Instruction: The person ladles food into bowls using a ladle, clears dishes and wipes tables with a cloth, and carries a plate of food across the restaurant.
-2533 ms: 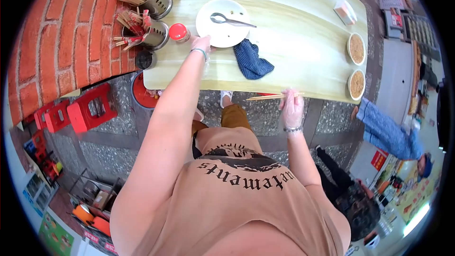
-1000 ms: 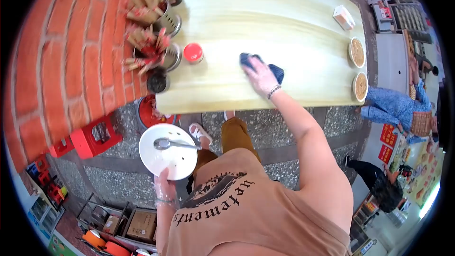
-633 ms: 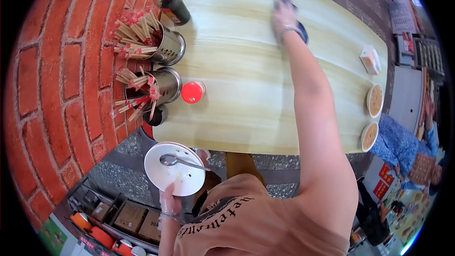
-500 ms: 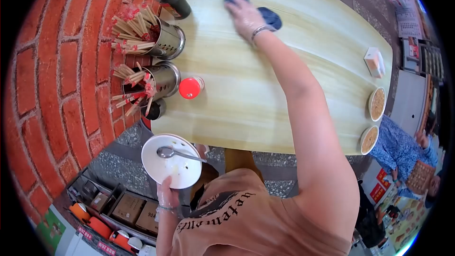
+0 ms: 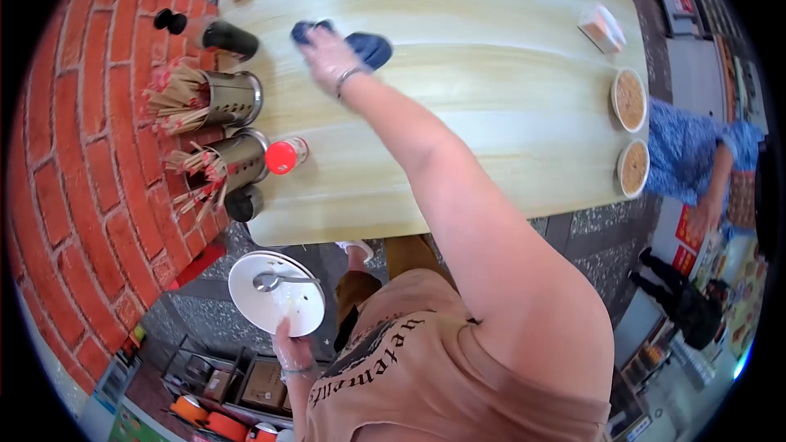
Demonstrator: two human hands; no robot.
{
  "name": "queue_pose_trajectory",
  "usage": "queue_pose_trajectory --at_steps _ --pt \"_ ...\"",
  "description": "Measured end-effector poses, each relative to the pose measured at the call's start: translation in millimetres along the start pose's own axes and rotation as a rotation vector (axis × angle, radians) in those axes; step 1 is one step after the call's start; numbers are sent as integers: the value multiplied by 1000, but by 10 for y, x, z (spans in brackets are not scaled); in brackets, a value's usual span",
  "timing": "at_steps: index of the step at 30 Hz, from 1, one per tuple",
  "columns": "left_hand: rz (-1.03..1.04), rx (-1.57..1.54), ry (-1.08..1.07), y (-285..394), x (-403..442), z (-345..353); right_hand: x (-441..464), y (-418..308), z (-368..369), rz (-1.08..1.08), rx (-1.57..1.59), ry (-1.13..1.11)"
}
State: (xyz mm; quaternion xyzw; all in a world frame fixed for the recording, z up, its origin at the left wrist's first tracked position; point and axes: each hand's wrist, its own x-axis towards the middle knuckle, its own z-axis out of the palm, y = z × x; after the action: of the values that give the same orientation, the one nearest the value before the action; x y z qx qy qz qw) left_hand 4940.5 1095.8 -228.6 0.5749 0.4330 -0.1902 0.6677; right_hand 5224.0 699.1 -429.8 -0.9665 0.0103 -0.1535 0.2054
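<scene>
A dark-blue cloth [image 5: 372,50], partly hidden, lies on the pale table [image 5: 491,131] beneath the gloved right hand [image 5: 330,63] (blur obscures whether it clenches); the left hand [image 5: 291,349], well apart, grips stacked white bowls [image 5: 258,304], a metal spoon [image 5: 267,281] inside.

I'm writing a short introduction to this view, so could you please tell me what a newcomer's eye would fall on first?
Probably the right arm stretched over the pale table, its hand on a dark blue cloth toward the far left. Next, the white bowl with a spoon in it, held by the left hand beyond the near edge. The red brick wall fills the picture's left side.
</scene>
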Motion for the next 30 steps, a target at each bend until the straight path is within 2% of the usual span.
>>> queue_pose_trajectory --at_steps 1,3,4,5,6,7,8,9,10,12,13,14,17,19,22,26,29,30 --pt "-26 28 -31 -6 44 -93 -166 -142 -179 -20 122 -204" --pt "-26 30 -44 -10 34 17 -945 -305 -326 -152 153 -154" --pt "-12 32 -37 34 -26 -28 -1336 -244 -425 -157 106 -198" --pt "-8 20 -26 32 11 -116 -1667 -70 -622 -203 24 -153" --pt "-11 19 -16 51 -22 -157 -1899 64 -896 56 -65 -128" --pt "-13 9 -30 81 -42 -191 -2088 292 -1223 124 -252 -105" --pt "-13 -8 -52 90 -31 -197 -2375 647 -1328 343 -338 -29" --pt "-23 -24 -29 103 -36 -236 -2556 901 -1628 443 -410 -70" --pt "-15 -36 -25 119 -21 -286 -2772 1050 -1864 611 -350 -46" --pt "-3 -56 -69 93 4 -426 -3203 1372 -1661 718 -380 160" --pt "9 -84 -98 69 22 -500 -3180 1277 -1590 750 -341 131" --pt "-17 -103 -100 73 24 -561 -3128 1043 -1509 765 -288 93" --pt "-8 -222 -85 146 83 -862 -2956 -43 -1187 523 -207 -31" --pt "-10 -270 -104 209 97 -1083 -2975 -780 -992 337 -23 -25" --pt "-21 -362 -113 168 205 -1637 -3056 -1817 -657 279 138 -206" --pt "19 -494 -107 294 369 -2795 -2792 -3597 -181 81 480 -343" --pt "161 -551 -102 484 471 -3867 -2551 -4928 277 -53 625 -292" --pt "152 -553 -114 590 439 -4188 -2479 -5293 390 -78 640 -267"
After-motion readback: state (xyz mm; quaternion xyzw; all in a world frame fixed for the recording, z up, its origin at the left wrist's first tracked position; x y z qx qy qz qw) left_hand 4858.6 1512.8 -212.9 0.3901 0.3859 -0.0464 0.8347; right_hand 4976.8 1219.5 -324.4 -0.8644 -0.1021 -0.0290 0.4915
